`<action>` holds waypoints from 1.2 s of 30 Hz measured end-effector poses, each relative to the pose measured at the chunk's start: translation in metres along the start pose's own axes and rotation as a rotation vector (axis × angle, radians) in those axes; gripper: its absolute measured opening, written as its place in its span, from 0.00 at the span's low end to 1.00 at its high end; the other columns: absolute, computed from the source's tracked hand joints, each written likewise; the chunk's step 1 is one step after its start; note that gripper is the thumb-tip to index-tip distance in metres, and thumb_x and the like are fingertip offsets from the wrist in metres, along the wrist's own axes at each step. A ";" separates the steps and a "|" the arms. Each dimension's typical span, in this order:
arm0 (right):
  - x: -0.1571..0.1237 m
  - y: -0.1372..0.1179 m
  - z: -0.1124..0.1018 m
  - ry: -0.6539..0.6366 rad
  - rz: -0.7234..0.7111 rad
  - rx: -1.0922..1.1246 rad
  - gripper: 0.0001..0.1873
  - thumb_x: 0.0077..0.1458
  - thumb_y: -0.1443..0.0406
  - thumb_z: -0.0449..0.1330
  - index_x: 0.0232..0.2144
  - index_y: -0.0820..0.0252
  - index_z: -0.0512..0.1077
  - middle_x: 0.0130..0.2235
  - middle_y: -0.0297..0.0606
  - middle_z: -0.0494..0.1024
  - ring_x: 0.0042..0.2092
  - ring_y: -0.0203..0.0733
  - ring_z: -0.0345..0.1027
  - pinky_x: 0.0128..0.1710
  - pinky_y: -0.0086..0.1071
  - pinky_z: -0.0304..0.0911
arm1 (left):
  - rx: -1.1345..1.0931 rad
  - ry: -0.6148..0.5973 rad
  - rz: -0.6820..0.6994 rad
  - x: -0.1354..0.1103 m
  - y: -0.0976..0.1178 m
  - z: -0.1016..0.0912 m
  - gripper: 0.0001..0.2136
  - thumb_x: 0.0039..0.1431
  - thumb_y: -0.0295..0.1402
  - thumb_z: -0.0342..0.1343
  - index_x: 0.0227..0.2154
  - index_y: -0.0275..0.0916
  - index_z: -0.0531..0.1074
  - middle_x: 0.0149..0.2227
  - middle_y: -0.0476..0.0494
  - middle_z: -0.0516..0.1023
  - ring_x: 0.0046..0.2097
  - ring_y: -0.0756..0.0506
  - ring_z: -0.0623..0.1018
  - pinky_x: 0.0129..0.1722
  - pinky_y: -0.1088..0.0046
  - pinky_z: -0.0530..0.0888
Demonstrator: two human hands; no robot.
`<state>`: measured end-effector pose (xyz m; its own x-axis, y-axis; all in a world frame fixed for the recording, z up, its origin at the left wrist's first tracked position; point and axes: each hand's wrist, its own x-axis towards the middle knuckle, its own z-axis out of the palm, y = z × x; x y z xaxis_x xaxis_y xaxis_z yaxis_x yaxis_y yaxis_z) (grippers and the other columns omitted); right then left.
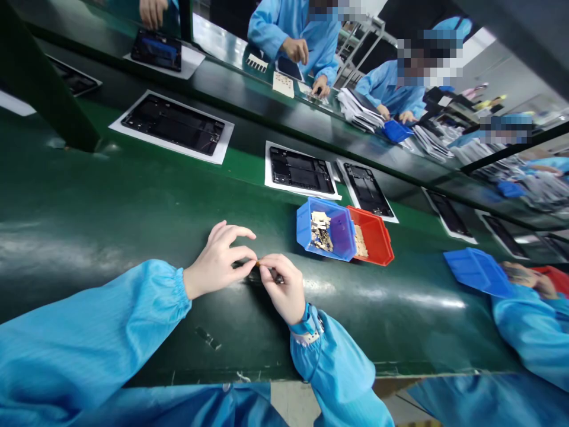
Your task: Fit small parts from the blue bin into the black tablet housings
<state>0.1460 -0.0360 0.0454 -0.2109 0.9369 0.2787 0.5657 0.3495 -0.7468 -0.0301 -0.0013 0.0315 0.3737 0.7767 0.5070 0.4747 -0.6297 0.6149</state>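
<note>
From your head camera, you have both hands over the green table (133, 201), near its close edge. Your left hand (217, 264) has thumb and forefinger tips pinched together on a small piece (258, 264), its other fingers fanned out. Your right hand (284, 287) pinches the same piece from the other side, thumb and forefinger clamped on it, the remaining fingers curled. The piece sits between your two hands, just above the table, brownish and too small to make out further. You wear a watch (313, 326) on your right wrist, and blue sleeves cover both arms.

A clear strip (207, 338) lies on the table nearer to you, below your left hand. Beyond your right hand, a blue bin (344, 231) holds small mixed parts (322, 231); a red bin (377, 240) sits right beside it, partly behind, with pale pieces inside. Farther back, black panels (175, 124) lie in a row on white sheets, one of them (302, 170) just behind the blue bin.

Across from you, a person in blue (302, 35) bends over a work surface, and another (386, 83) works near stacked sheets. At your right, a co-worker's hands (527, 279) are beside a second blue bin (478, 270).
</note>
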 end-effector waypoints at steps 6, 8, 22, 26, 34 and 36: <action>0.001 0.001 -0.015 0.034 -0.054 0.090 0.06 0.57 0.67 0.53 0.32 0.57 0.70 0.35 0.40 0.73 0.31 0.37 0.65 0.28 0.31 0.60 | -0.120 0.157 -0.221 0.004 -0.008 0.003 0.03 0.52 0.25 0.53 0.26 0.37 0.69 0.44 0.41 0.68 0.49 0.43 0.70 0.51 0.62 0.66; 0.002 0.006 -0.029 -0.056 -0.055 0.237 0.08 0.57 0.61 0.56 0.37 0.58 0.70 0.36 0.39 0.72 0.26 0.34 0.60 0.24 0.29 0.57 | -0.128 0.218 -0.257 0.006 -0.013 0.001 0.04 0.54 0.26 0.51 0.26 0.37 0.68 0.43 0.42 0.68 0.48 0.44 0.71 0.49 0.66 0.68; -0.021 0.081 -0.098 -0.948 -0.011 0.979 0.30 0.28 0.47 0.70 0.26 0.64 0.70 0.19 0.25 0.66 0.18 0.25 0.44 0.21 0.27 0.51 | 0.035 -0.103 -0.118 0.184 0.089 0.113 0.05 0.53 0.32 0.55 0.26 0.39 0.74 0.42 0.45 0.73 0.45 0.42 0.71 0.52 0.56 0.64; -0.026 0.082 -0.096 -0.957 0.011 1.036 0.31 0.26 0.45 0.69 0.25 0.63 0.69 0.21 0.27 0.69 0.18 0.24 0.43 0.22 0.28 0.53 | 0.086 -0.226 -0.134 0.219 0.105 0.163 0.08 0.56 0.30 0.53 0.25 0.41 0.76 0.42 0.46 0.74 0.47 0.38 0.70 0.54 0.39 0.53; -0.034 0.087 -0.093 -0.817 0.062 1.260 0.32 0.27 0.48 0.71 0.29 0.62 0.67 0.24 0.30 0.72 0.16 0.22 0.44 0.16 0.24 0.46 | -0.135 -0.222 0.040 0.198 0.105 0.148 0.08 0.61 0.29 0.47 0.37 0.38 0.72 0.40 0.45 0.73 0.43 0.47 0.72 0.46 0.69 0.68; -0.034 0.086 -0.092 -0.651 0.103 1.294 0.34 0.27 0.46 0.71 0.32 0.61 0.65 0.23 0.29 0.71 0.16 0.23 0.45 0.15 0.23 0.42 | -0.282 -0.095 0.073 0.169 0.107 0.126 0.07 0.62 0.30 0.45 0.35 0.37 0.68 0.34 0.46 0.72 0.36 0.49 0.71 0.38 0.73 0.69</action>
<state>0.2752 -0.0377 0.0270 -0.7313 0.6682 0.1366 -0.4271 -0.2925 -0.8556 0.1843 0.0637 0.1068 0.4779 0.7185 0.5054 0.2089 -0.6518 0.7291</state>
